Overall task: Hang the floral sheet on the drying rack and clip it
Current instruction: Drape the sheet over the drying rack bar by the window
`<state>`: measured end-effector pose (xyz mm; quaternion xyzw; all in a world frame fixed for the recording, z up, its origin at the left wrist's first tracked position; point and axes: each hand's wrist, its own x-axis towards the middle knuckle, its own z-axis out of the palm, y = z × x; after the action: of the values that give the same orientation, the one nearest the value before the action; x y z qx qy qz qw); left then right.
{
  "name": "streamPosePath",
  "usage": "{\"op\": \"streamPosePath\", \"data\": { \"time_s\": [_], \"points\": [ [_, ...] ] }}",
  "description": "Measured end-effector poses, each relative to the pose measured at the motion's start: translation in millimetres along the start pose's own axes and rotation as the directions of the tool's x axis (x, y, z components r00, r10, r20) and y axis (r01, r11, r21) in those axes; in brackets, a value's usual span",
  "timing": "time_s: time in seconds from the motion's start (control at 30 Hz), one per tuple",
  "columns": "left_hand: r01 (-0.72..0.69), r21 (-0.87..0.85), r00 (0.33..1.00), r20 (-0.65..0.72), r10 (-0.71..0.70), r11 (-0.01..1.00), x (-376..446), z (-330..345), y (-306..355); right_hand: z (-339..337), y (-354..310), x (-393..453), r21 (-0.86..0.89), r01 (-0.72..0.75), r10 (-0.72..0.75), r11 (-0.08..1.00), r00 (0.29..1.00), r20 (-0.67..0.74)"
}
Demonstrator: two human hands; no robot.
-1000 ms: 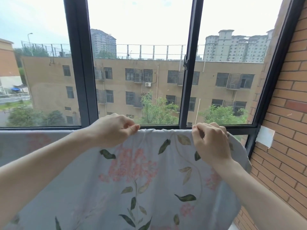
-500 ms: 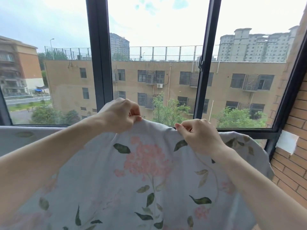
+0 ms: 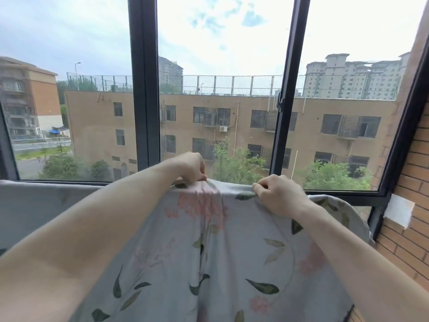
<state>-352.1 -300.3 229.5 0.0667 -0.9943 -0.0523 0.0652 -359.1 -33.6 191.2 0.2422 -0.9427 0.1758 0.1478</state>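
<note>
Floral sheet: pale grey cloth printed with pink blossoms and dark green leaves, spread across the lower half of the view in front of a window. Its top edge lies level along the left, below the window sill, and rises to a small peak between the hands.

Left hand: fingers curled, pinching a gathered fold of the top edge; creases fan down from the pinch.

Right hand: fingers curled over the top edge just beside the left, gripping it; the cloth drops away in a curve to the right of it.

Drying rack: not visible; whatever carries the top edge is hidden under the cloth, so whether the sheet already rests on a bar cannot be told.

Clips: none in view.

Surroundings: brick wall at right with a white patch; tan building and trees outside.

Progress, as judged: hanging appears under way, the edge being gathered or straightened; clipping not yet begun.
</note>
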Motion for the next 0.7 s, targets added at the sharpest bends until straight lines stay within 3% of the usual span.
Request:
{"op": "streamPosePath", "data": {
  "time_s": [0.1,0.17,0.27,0.33,0.4,0.57,0.7],
  "points": [
    [-0.008,0.037,0.954,0.299,-0.004,0.999,-4.7,14.5,0.2,-1.7,3.1,-1.6,0.039,-0.008,0.008,0.999,1.0,0.003],
    [-0.014,-0.029,0.946,0.324,0.022,0.999,-11.1,14.8,0.9,-3.9,8.4,-3.1,0.062,-0.012,0.013,0.998,1.0,-0.012],
    [-0.06,-0.222,0.992,0.093,0.082,0.973,-26.8,10.2,3.5,-3.6,18.7,-8.4,0.09,-0.001,0.008,0.996,0.997,-0.077],
    [-0.134,-0.368,0.99,-0.082,0.112,0.92,-47.4,6.2,9.8,-0.8,24.7,-13.1,0.114,0.042,-0.026,0.993,0.989,-0.144],
    [-0.193,-0.402,0.975,-0.179,0.129,0.895,-73.4,7.5,17.2,2.5,30.0,-16.5,0.133,0.081,-0.051,0.988,0.975,-0.216],
    [-0.23,0.031,0.938,-0.261,0.23,0.973,-113.8,30.9,22.1,8.7,34.6,-20.5,0.131,0.118,-0.072,0.984,0.947,-0.312],
    [-0.207,0.092,0.919,-0.322,0.226,0.974,-105.1,39.0,17.2,18.9,36.1,-35.0,0.252,0.204,-0.075,0.946,0.895,-0.44]
  ]
}}
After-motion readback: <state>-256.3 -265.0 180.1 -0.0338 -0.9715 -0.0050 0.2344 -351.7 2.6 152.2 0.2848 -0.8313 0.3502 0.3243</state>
